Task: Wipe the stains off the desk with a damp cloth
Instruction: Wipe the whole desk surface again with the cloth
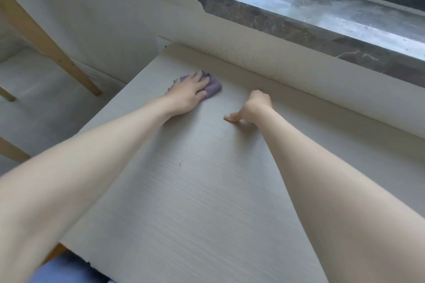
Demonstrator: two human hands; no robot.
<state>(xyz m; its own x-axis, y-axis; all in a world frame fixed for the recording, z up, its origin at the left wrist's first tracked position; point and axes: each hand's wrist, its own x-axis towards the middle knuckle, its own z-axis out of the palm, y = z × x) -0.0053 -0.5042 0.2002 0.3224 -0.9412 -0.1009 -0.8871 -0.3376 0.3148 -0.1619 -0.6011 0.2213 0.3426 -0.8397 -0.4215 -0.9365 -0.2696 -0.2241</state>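
Half hidden under the flat, straight-fingered left hand (188, 93), the crumpled purple cloth (213, 88) lay near the far left corner of the bench (207, 190), where the right hand (255, 105) rested clenched, thumb out.

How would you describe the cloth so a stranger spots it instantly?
Find the pale grey wood-grain desk below the dark marble windowsill. Near its far left corner, the left hand presses flat on a crumpled purple cloth, the only coloured thing on the desktop.
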